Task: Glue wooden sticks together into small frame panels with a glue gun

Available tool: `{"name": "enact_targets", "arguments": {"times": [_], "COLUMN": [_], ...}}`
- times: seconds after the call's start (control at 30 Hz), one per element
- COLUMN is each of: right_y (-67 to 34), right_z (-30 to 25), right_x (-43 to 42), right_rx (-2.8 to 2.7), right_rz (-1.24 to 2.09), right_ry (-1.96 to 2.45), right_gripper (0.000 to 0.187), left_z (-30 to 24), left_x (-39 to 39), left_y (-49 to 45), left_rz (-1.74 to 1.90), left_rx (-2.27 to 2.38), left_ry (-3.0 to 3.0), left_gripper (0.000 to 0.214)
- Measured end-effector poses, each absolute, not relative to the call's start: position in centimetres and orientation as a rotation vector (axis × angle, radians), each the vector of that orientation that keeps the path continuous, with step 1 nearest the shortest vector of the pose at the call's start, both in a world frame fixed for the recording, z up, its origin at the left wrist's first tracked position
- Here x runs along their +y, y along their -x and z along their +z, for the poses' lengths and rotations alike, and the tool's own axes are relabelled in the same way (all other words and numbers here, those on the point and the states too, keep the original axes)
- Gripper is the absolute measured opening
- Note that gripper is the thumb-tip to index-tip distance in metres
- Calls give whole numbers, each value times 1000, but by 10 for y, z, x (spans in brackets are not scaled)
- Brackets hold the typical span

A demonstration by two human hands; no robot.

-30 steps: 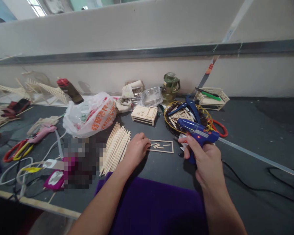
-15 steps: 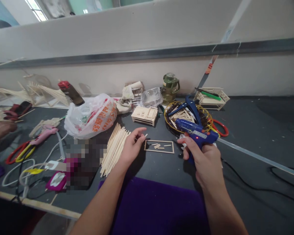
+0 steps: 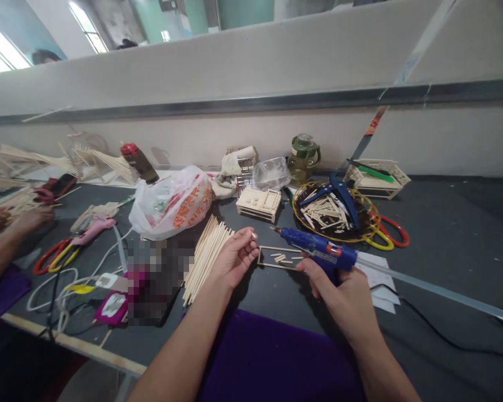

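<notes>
Dark tabletop [image 3: 456,240] before a pale wall [image 3: 318,56], with handwork in progress near its front edge. Thumb and forefinger of the left hand [image 3: 237,254] pinch a small pale piece [image 3: 254,235], probably a short stick seen nearly end-on; the other fingers curl loosely below. Fingers of the right hand [image 3: 343,296] wrap the handle of a blue glue gun [image 3: 318,251], whose nozzle points toward the pinched piece, apart from it. Between the hands, a thin rectangular frame [image 3: 259,257] lies flat, its right end partly hidden by the right hand. Several short sticks [image 3: 280,258] lie inside its outline. State of the work, as judged: the outline appears joined, whereas the sticks within seem unfixed and the pinched piece is not yet placed; whether it carries glue cannot be told. Farther out, a bundle of long sticks [image 3: 209,257] lies beside the left wrist, and a basket [image 3: 364,220] beyond the glue gun holds cut pieces [image 3: 324,212]. Behind the frame stands a small wooden model [image 3: 257,204], seemingly complete.
</notes>
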State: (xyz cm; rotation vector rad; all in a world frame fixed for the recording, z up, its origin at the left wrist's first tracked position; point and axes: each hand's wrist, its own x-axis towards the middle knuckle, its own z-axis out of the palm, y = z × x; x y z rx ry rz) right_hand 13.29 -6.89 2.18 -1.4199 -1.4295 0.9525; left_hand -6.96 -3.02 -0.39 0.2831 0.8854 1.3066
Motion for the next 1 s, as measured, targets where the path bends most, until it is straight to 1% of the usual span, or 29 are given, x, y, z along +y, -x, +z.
{"name": "enact_targets", "arguments": {"times": [0.07,0.2,0.3,0.63,1.0], "right_y": [-129,-125,-126,-126,-125], "right_z": [20,11,7,4,5], "right_x": [-70,-70,-70,-69,-71], "right_rx": [-1524,-1640,-1683,-1734,-1715], "right_rz": [881,776,730,659,704], "right_ry": [1410,1400,1409,1411,1419], "right_gripper": [32,30,30,31,30], "left_z": [-4,-3,-4,-2,-2], "left_x": [-30,-31,-31,-35,-36], "left_y": [70,69,69,67,67], "left_rz": [1315,1327,1316,1299,1292], "left_rx": [866,837,816,777,766], "left_ry": [-241,-160,-119,-150,-190], "left_gripper": [23,15,13,16,16]}}
